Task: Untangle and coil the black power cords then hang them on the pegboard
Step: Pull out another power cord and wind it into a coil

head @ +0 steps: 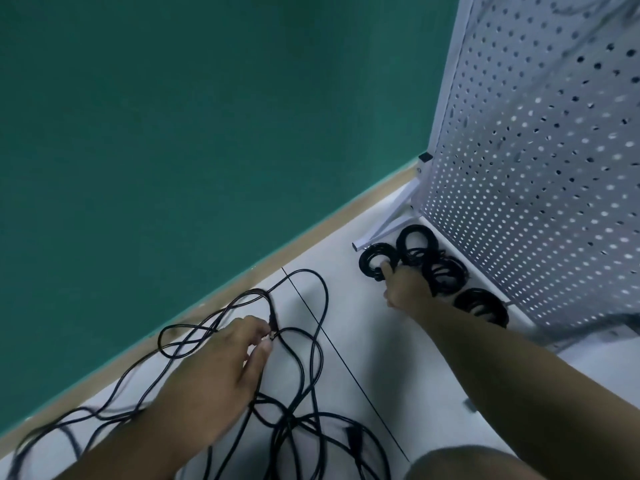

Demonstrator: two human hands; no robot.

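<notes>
Loose black power cords (pixel 311 358) lie tangled on the white floor at lower left. My left hand (pixel 221 368) pinches one cord near its plug end (pixel 273 332) between thumb and fingers. Several coiled black cords lie in a row at the foot of the white pegboard (pixel 540 161). My right hand (pixel 405 289) reaches out to the coil furthest left (pixel 372 263) and its fingers curl on that coil's rim. Other coils (pixel 415 242), (pixel 446 275), (pixel 481 304) sit beside my right forearm.
A green wall (pixel 207 116) with a tan baseboard (pixel 311 230) runs diagonally behind the cords. The pegboard's white metal foot (pixel 388 226) juts toward the wall. A dark floor seam (pixel 346 365) crosses between my hands. My knee (pixel 467 465) shows at the bottom.
</notes>
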